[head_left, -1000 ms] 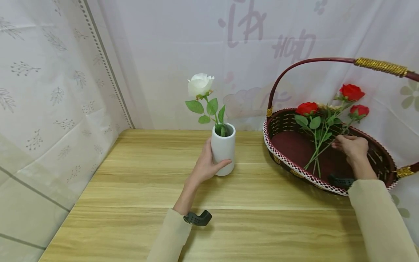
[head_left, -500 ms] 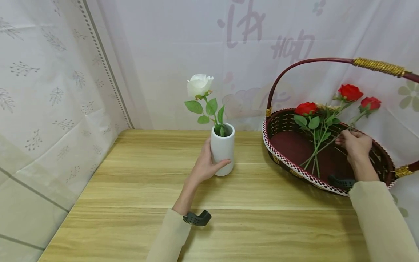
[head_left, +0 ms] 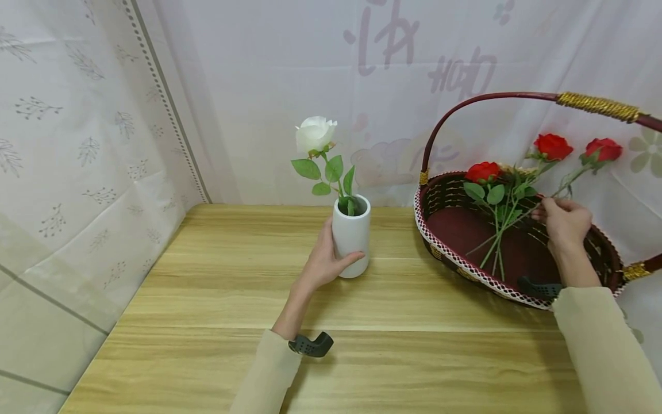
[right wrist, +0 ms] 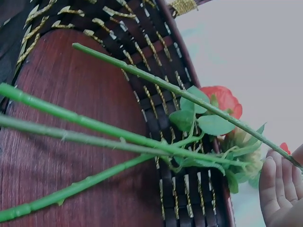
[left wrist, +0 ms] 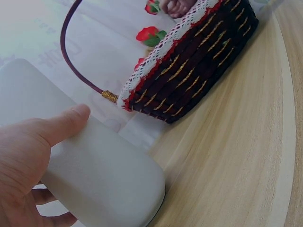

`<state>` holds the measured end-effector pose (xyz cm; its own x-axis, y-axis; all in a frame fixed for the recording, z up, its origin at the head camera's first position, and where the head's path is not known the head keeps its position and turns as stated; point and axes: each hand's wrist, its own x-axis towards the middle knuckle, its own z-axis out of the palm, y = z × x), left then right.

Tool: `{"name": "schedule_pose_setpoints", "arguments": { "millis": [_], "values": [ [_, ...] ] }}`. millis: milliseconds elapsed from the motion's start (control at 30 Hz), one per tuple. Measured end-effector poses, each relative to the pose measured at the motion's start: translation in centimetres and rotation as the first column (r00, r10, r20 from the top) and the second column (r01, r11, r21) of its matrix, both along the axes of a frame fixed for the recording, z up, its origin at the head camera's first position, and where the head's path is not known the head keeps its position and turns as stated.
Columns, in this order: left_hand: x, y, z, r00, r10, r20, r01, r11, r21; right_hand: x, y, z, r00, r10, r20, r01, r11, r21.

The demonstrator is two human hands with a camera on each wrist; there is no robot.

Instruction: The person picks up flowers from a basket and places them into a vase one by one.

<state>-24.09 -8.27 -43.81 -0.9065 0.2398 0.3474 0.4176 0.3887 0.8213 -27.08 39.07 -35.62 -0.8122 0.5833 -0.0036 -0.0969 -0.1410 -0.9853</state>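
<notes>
On the bench (head_left: 217,287), nearest the person, the left hand (head_left: 323,259) wrapped its grip around the white vase (head_left: 351,241), thumb across the front and fingers curled behind; the vase stood upright within that grip, a white rose (head_left: 314,133) rising from it. Farther off to the right, the right hand (head_left: 566,221) pinched the stem of a red rose (head_left: 602,149), its bloom lifted up and beyond the grip, the stem's lower end trailing left over the basket (head_left: 450,253). Two more red roses (head_left: 553,146) lay in the basket just left of that grip.
</notes>
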Motion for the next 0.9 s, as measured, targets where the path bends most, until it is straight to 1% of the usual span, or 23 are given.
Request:
{"name": "schedule_pose_setpoints", "arguments": {
  "millis": [267, 400, 500, 633, 900],
  "values": [
    [-0.1, 0.0, -0.1, 1.000, -0.001, -0.001, 0.001, 1.000, 0.009, 0.1, -1.0, 1.2, 0.993, -0.016, -0.113, 0.011, 0.999, -0.048],
    [0.0, 0.0, -0.1, 1.000, -0.001, 0.001, 0.001, 1.000, 0.009, 0.2, -1.5, 1.8, 0.991, -0.013, -0.134, 0.005, 0.998, -0.058],
    [0.0, 0.0, -0.1, 1.000, -0.002, 0.002, 0.002, 1.000, 0.010, 0.2, -1.8, 2.0, 0.990, -0.014, -0.141, 0.008, 0.999, -0.041],
    [0.0, 0.0, -0.1, 1.000, -0.002, 0.003, 0.002, 1.000, 0.006, 0.2, -2.2, 2.3, 0.985, -0.019, -0.172, 0.013, 0.999, -0.034],
    [0.0, -0.1, -0.1, 1.000, -0.008, -0.001, 0.008, 1.000, 0.011, 0.4, -3.3, 3.0, 0.963, 0.010, -0.268, -0.021, 0.999, -0.039]
  ]
}}
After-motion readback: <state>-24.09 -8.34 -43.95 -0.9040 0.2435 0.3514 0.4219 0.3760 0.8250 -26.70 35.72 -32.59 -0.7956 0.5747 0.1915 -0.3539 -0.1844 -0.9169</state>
